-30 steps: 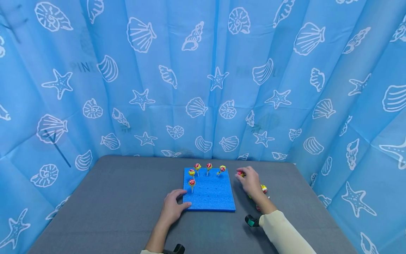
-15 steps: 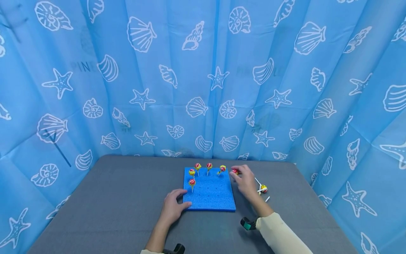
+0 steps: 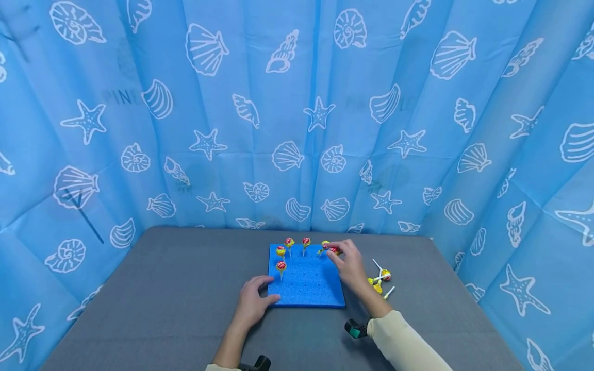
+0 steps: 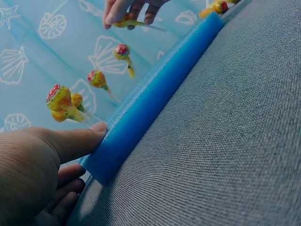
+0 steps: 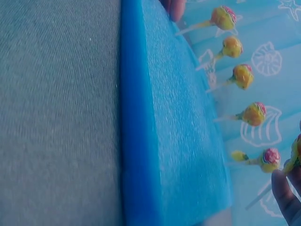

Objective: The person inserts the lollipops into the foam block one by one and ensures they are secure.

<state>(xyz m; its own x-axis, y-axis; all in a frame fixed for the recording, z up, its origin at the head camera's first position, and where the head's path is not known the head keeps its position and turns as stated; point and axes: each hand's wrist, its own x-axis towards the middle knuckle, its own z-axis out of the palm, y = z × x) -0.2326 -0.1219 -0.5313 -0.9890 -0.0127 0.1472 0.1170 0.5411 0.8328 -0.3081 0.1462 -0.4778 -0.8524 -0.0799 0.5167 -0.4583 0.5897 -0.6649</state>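
So starting on the left: the left hand is lying flat on the grey tabletop, fingers straight and relaxed, with the thumb pressed up against the near left corner of the blue foam block. It isn't gripping anything, just resting against the edge.

Right past those fingers, five wrapped lollipops are standing in the foam with their sticks poked in (yellow and red wrappers, one of them leaning a bit). One is closest to the left thumb and the rest run in a row along the far edge.

Moving right, the right hand is over the far right corner of the block, and its fingers are pinching another lollipop by the head end, stick pointing down toward the foam. That held lollipop sits just beside the last one in the far row.

Further right of those fingers, a few loose lollipops lie in a small heap on the tabletop, near the wrist. A blue curtain with white shells and starfish hangs all around.
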